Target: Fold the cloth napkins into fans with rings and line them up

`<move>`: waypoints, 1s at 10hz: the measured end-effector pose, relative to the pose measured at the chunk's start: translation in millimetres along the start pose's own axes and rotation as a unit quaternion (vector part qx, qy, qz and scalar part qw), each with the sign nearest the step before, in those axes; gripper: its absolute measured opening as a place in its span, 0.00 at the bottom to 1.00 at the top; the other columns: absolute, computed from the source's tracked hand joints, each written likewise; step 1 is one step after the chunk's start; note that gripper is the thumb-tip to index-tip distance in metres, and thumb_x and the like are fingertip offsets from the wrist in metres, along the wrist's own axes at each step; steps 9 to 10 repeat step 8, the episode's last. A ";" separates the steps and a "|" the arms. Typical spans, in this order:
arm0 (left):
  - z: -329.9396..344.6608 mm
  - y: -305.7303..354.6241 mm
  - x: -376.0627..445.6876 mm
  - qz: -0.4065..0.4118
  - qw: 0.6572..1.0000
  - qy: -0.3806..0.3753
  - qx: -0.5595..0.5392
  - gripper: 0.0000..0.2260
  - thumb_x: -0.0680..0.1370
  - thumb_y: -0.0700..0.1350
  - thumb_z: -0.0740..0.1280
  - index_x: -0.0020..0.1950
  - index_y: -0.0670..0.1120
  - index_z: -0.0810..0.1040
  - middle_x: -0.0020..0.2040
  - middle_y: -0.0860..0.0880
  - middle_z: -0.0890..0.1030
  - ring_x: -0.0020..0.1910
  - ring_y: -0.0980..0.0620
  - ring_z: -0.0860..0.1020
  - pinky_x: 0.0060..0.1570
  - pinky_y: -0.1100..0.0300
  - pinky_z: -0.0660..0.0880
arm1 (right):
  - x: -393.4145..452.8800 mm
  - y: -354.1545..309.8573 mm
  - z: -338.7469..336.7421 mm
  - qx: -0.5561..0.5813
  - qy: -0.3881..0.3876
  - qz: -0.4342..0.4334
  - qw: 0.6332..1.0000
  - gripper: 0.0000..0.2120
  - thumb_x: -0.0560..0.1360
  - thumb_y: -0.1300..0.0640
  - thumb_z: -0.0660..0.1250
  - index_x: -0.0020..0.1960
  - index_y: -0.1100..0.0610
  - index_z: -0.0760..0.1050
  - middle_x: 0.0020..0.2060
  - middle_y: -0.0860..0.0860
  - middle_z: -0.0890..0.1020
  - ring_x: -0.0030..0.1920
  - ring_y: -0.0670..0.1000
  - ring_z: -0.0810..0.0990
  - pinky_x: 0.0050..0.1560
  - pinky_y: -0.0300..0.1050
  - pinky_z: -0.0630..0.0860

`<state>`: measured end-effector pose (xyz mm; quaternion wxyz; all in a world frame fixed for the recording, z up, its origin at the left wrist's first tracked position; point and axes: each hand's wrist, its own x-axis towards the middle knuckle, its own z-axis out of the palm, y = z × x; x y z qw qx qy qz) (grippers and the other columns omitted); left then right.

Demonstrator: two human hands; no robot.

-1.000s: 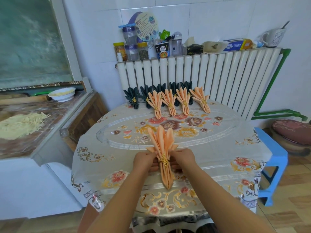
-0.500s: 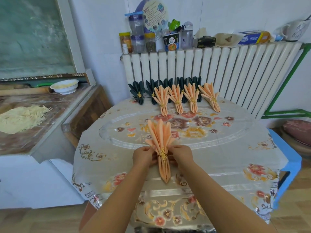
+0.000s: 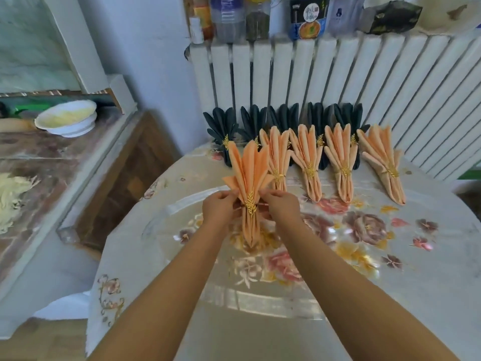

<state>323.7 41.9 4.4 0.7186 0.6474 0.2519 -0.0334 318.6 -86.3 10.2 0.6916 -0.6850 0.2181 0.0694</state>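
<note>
Held napkin: a peach napkin fan (image 3: 249, 173) stood between both hands, over the far left part of the bench (image 3: 338, 295); its pleats spread upward and its tail pointed toward the near side
Ring: a gold ring (image 3: 250, 205) with a wheat-ear ornament sat around the waist of the held fan
Left grip: the left hand (image 3: 218, 208) had its fingers curled and pinched the left edge of the fan at the level of the ring
Right grip: the right hand (image 3: 282, 205) pinched the right edge of the fan in the same way; the thumb and fingertips were pressed on the cloth
Peach row: four finished peach fans (image 3: 311, 162) lay side by side at the far edge of the bench, each with a gold ring; the rightmost one was tilted to the right
Dark row: dark fans (image 3: 222, 128) stood just behind the peach row, near the white radiator (image 3: 364, 87); their exact number I could not tell
Bench cover: a glossy cloth with flower print covered the bench
Left side: a white bowl (image 3: 66, 118) stood on a counter well apart from the napkins
Radiator top: jars and boxes (image 3: 307, 19) stood in a line
</note>
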 end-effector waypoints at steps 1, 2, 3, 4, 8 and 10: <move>4.0 12.9 29.1 -0.025 1.000 0.016 0.003 0.07 0.78 0.43 0.68 0.42 0.41 0.77 0.46 0.39 0.83 0.45 0.43 0.82 0.47 0.50 0.80 | 26.0 -12.8 15.7 -0.025 0.005 0.007 1.000 0.05 0.74 0.52 0.69 0.42 0.52 0.81 0.40 0.53 0.85 0.40 0.57 0.84 0.45 0.58 0.81; 7.7 23.0 59.1 -0.058 0.998 0.023 0.003 0.06 0.78 0.42 0.68 0.42 0.41 0.77 0.46 0.39 0.83 0.45 0.43 0.82 0.49 0.50 0.80 | 53.3 -25.1 30.7 -0.054 0.016 0.025 0.998 0.07 0.74 0.52 0.69 0.38 0.49 0.79 0.39 0.51 0.84 0.41 0.54 0.83 0.50 0.57 0.80; 8.6 24.3 78.5 -0.071 0.997 0.026 -0.005 0.06 0.78 0.42 0.68 0.42 0.42 0.77 0.47 0.38 0.83 0.47 0.41 0.82 0.51 0.46 0.80 | 68.2 -27.2 39.2 -0.055 0.019 0.042 0.997 0.08 0.75 0.53 0.69 0.37 0.49 0.78 0.38 0.50 0.84 0.42 0.53 0.83 0.52 0.56 0.79; 10.3 27.3 94.3 -0.090 0.996 0.021 -0.009 0.06 0.78 0.41 0.67 0.42 0.41 0.76 0.46 0.39 0.82 0.45 0.42 0.82 0.50 0.47 0.80 | 83.3 -29.3 44.7 -0.076 0.010 0.048 0.996 0.07 0.75 0.53 0.68 0.39 0.50 0.78 0.39 0.51 0.84 0.43 0.52 0.83 0.53 0.53 0.78; 8.1 27.6 110.0 -0.141 0.990 -0.003 0.015 0.12 0.76 0.46 0.69 0.48 0.37 0.79 0.46 0.38 0.83 0.47 0.40 0.82 0.51 0.47 0.80 | 87.0 -33.7 52.8 -0.092 0.042 0.077 0.992 0.09 0.75 0.55 0.67 0.36 0.52 0.78 0.38 0.54 0.84 0.44 0.57 0.82 0.52 0.56 0.79; 8.1 27.6 110.0 -0.141 0.990 -0.003 0.015 0.12 0.76 0.46 0.69 0.48 0.37 0.79 0.46 0.38 0.83 0.47 0.40 0.82 0.51 0.47 0.80 | 87.0 -33.7 52.8 -0.092 0.042 0.077 0.992 0.09 0.75 0.55 0.67 0.36 0.52 0.78 0.38 0.54 0.84 0.44 0.57 0.82 0.52 0.56 0.79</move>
